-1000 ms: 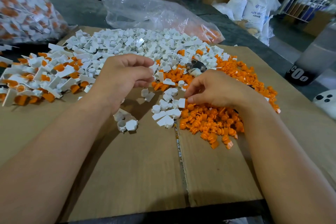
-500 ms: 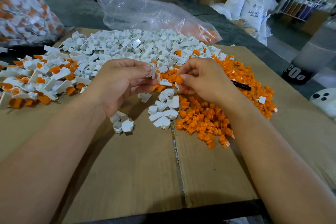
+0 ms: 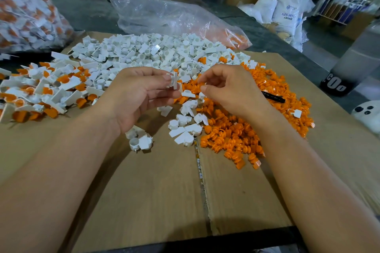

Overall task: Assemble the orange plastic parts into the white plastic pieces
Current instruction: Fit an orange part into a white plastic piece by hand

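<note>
Left hand (image 3: 139,96) pinching one white piece (image 3: 173,81), right hand (image 3: 230,90) curled just beside it.

I hold the white piece at my left fingertips, thumb and forefinger closed on it, the other fingers loosely bent. My right hand is just to its right, thumb and forefinger drawn close; I cannot tell whether an orange part sits between them. Under and beyond my right hand lies the heap of orange parts (image 3: 236,135), with a black pen (image 3: 273,97) past its knuckles. Beyond both hands spreads the heap of white pieces (image 3: 156,53). Left of my left hand lie assembled white-and-orange ones (image 3: 47,90). The heaps rest on brown cardboard (image 3: 160,191).
</note>
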